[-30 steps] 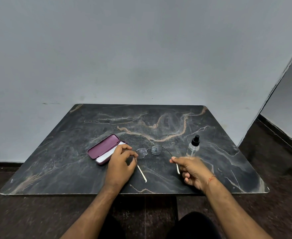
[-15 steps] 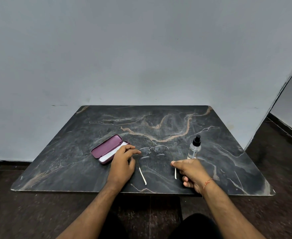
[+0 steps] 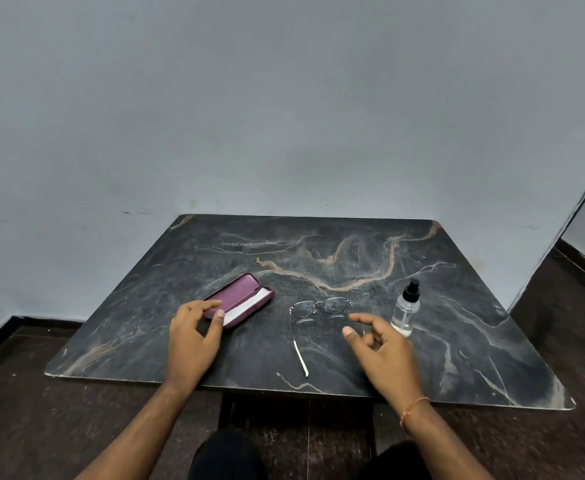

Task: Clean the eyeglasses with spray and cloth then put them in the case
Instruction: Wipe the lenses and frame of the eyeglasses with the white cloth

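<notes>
Case [image 3: 238, 299]: lies open at the left of the table [image 3: 474, 341]; its long axis runs from near-left to far-right, and a white cloth [image 3: 246, 307] shows along its near edge.
Left hand [image 3: 192, 336]: palm down at the near-left end of the case, fingers spread and holding nothing; the thumb tip is at the cloth's near end and the fingertips are over the lid. Contact cannot be told.
Glasses [image 3: 320, 306]: rest free on the table between the case and the bottle, lenses turned away from the person, front bar running left to right, arms unfolded; the left arm stretches toward the near edge, and the right arm is mostly hidden by the right hand.
Right hand [image 3: 384, 351]: hovers just right of the glasses, fingers loosely curled and parted, empty, slightly blurred; a thin band sits on the wrist.
Bottle [image 3: 406, 311]: upright, clear with a black pump, just beyond the right hand.
Change: half a second ago both hands pinched the arm tips; now both have let go, the left has shifted to the case and the right has lifted.
</notes>
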`<state>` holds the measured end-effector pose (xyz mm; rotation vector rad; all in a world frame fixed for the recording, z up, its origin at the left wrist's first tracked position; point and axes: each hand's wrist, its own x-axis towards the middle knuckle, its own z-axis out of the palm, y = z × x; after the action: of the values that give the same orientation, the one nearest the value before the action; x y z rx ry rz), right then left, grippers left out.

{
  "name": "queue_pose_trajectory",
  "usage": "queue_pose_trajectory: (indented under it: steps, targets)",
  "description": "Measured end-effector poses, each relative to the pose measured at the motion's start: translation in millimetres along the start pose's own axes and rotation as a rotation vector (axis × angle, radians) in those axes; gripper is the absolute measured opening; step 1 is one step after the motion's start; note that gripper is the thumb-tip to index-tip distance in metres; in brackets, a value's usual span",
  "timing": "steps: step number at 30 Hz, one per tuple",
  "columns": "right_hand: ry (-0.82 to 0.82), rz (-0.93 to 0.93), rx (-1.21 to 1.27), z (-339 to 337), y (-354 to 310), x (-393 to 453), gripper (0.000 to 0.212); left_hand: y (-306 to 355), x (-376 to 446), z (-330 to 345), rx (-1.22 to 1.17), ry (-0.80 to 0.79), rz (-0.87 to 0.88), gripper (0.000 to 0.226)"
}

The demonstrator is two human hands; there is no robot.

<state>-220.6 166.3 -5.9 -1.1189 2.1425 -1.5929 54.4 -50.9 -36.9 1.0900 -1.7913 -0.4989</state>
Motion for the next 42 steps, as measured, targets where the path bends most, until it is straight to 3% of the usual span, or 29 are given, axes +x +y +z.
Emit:
queue_pose_trajectory:
  steps: [5, 13, 20, 24, 33, 42]
  targets:
    - [-0.122, -0.148, -0.172, 36.5, -33.7, 18.2, 0.020, -7.9, 0.8, 5.1, -0.031, -0.062, -0.066, 0.028]
    - [-0.311, -0.198, -0.560, 121.5, -85.5, 50.1, 0.026, -11.0, 0.3, 5.7, -0.026, -0.145, -0.053, 0.044]
    - [-0.415, -0.122, -0.853, 171.0, -104.6, 71.0, 0.027, -13.1, -1.9, 4.6, -0.147, -0.153, -0.046, 0.048]
    - [-0.459, -0.071, -0.935, 185.3, -109.1, 80.3, 0.038, -13.3, -1.6, 3.8, -0.168, -0.154, -0.053, 0.050]
    - [-0.451, -0.026, -0.945, 199.1, -109.0, 83.6, 0.029, -13.2, -1.4, 3.8, -0.173, -0.144, -0.061, 0.051]
    - [-0.395, -0.067, -0.799, 187.3, -112.2, 75.4, 0.023, -12.9, -2.3, 3.4, -0.152, -0.148, -0.066, 0.051]
